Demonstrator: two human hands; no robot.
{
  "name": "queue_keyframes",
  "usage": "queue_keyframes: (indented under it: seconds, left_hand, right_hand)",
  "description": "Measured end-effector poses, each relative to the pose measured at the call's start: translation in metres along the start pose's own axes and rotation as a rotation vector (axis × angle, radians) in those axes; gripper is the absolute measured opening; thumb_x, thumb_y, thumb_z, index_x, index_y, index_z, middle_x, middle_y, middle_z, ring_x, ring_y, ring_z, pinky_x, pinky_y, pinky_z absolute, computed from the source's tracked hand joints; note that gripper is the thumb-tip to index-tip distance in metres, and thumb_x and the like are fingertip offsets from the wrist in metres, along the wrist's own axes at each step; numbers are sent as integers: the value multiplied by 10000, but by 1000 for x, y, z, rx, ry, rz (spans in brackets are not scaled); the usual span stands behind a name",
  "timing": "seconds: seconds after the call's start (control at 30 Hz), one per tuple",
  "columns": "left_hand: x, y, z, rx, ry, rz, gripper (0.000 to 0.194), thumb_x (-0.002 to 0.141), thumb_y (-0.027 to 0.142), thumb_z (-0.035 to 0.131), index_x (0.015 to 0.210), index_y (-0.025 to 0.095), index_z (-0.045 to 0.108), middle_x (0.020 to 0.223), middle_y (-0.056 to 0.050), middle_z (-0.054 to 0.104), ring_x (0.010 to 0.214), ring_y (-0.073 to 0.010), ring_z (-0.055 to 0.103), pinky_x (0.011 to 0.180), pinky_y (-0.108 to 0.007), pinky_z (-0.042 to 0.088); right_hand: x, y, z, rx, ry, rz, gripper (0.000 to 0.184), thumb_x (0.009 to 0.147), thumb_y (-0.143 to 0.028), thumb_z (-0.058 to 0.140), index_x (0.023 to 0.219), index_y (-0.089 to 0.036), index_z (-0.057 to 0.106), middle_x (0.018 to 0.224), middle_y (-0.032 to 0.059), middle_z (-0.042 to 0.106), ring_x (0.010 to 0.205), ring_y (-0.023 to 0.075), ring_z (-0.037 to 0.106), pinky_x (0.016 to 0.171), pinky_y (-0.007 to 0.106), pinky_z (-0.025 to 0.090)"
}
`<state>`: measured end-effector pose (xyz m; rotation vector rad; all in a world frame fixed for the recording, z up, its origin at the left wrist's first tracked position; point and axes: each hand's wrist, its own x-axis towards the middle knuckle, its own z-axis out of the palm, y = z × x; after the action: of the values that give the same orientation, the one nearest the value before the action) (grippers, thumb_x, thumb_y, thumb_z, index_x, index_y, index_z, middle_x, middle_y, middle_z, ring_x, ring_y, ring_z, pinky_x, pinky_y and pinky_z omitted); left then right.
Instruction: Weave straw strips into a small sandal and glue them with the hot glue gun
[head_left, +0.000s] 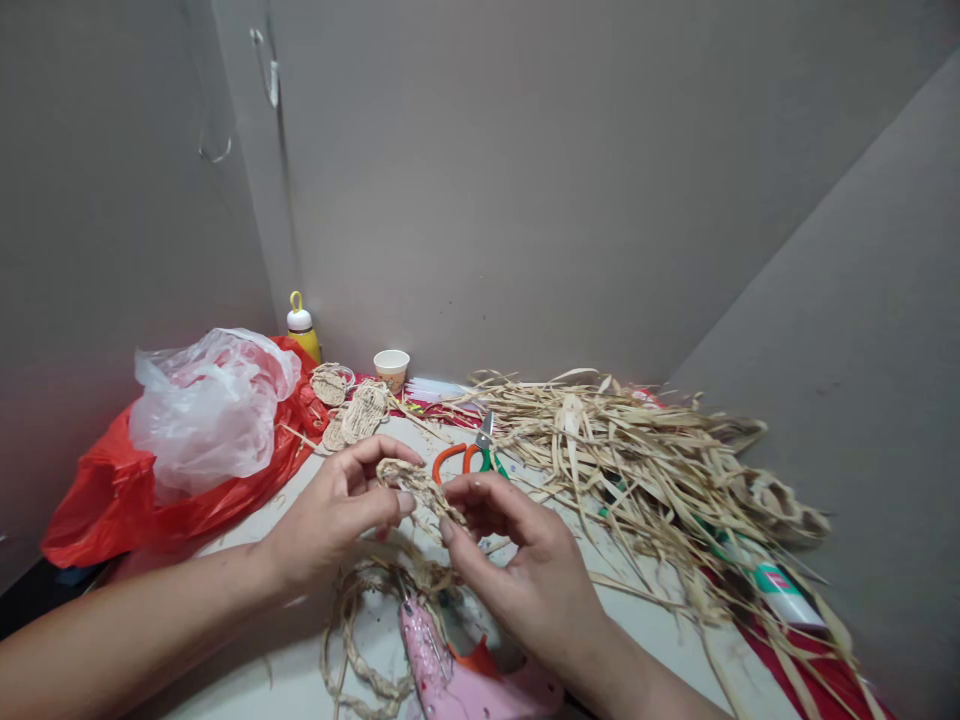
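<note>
The braided straw piece [424,488] was held up between the person's two hands, over the pale table [296,650] and on the near side of the orange-handled scissors [480,450]. It looked likely to be very light, with a dry, springy stiffness: the plait would probably bend readily along its length, yet a sharp fold could crack a strand. Its rough surface seemed unlikely to slip, so a light pinch would suit it best, with thumb and fingers taking the braided edges and leaving the loose fibres unpulled. The hands were a little apart, joined only by the piece: the left hand [337,515] pinched its left end between thumb and fingers, and the right hand [521,555] gripped the other end in the same way. The piece was a dull tan, knobbly and compact, its strands packed close together, with thin ends straying beneath it. A looser length of plait [384,690] curled on the table below, beside a pink item [426,640]; whether that plait ran up into the held piece could not be told, since the hands hid part of it.
</note>
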<state>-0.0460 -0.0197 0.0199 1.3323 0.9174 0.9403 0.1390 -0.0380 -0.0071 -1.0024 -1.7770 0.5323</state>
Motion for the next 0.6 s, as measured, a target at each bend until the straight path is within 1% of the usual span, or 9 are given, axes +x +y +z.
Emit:
queue_keyframes:
  seconds: [0.1,0.2,0.27,0.37,0.43,0.5,0.6]
  left_hand:
    - [-2,3,-2,11,-57,-33,338,769,273,671,1087,223,571,697,27,569,597,-112,466,558,-231,350]
    - [-1,7,-2,59,-65,-81,353,768,279,686,1098,232,571,720,27,582,604,-118,489,555,-229,353]
    - [1,9,-3,118,-30,-57,356,754,271,704,1090,223,595,779,14,599,662,-135,524,583,-237,382]
    - [5,11,-5,146,25,29,328,742,271,726,1049,212,629,931,-13,626,816,-162,561,688,-258,434]
    - [7,10,-6,129,7,36,236,747,267,723,958,188,654,887,-6,629,801,-149,554,704,-255,431]
    - [8,8,-5,108,-15,9,132,751,248,711,840,163,663,758,12,610,702,-121,523,660,-240,412]
    - [7,4,-2,79,18,-13,76,746,216,700,760,153,660,673,25,588,625,-102,485,606,-226,385]
  right_hand:
    - [1,1,-2,-16,16,-11,142,802,-150,572,926,-206,614,784,1,677,615,130,615,585,264,526]
    - [1,2,-2,-26,35,-15,146,800,-150,572,927,-206,619,778,2,684,608,134,623,581,272,528]
    - [1,2,-2,-28,41,-15,154,802,-141,567,932,-204,621,782,4,687,618,138,630,587,276,530]
    - [1,3,-2,-30,25,-43,168,800,-120,557,932,-203,619,794,3,689,638,139,630,599,272,528]
    - [1,2,-2,-31,4,-86,177,796,-106,550,930,-203,613,798,0,683,652,135,623,608,263,522]
    - [1,2,-2,-36,-10,-121,192,792,-93,543,936,-204,605,798,-2,671,662,132,614,613,254,514]
    - [-1,3,-1,-61,-31,-136,237,779,-87,558,981,-208,587,823,5,663,681,141,610,621,260,509]
